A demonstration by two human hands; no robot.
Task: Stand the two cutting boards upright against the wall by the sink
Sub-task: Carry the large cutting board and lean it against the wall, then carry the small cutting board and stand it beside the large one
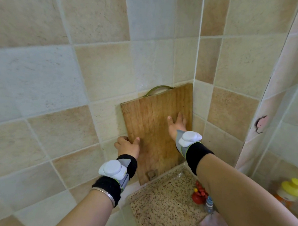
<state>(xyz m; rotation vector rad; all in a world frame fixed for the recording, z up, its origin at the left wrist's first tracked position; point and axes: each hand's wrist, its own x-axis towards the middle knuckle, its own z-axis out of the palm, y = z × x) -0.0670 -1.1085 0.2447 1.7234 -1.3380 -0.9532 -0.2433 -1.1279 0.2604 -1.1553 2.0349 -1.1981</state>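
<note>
A brown wooden cutting board [152, 123] stands upright in the tiled corner, leaning on the wall, its lower edge on the speckled counter [165, 204]. An olive metal handle [159, 88] arches above its top edge. My left hand [128, 145] grips the board's left edge, thumb on the front and fingers behind. My right hand [176, 124] lies flat and spread against the board's face near its right side. Only one board shows; whether a second stands behind it is hidden.
Beige tiled walls [76, 91] meet in a corner right of the board. On the counter to the right stand a red object [199, 194], a small blue-capped bottle [209, 203], a pink cloth [214, 225] and a yellow-capped bottle [290, 190].
</note>
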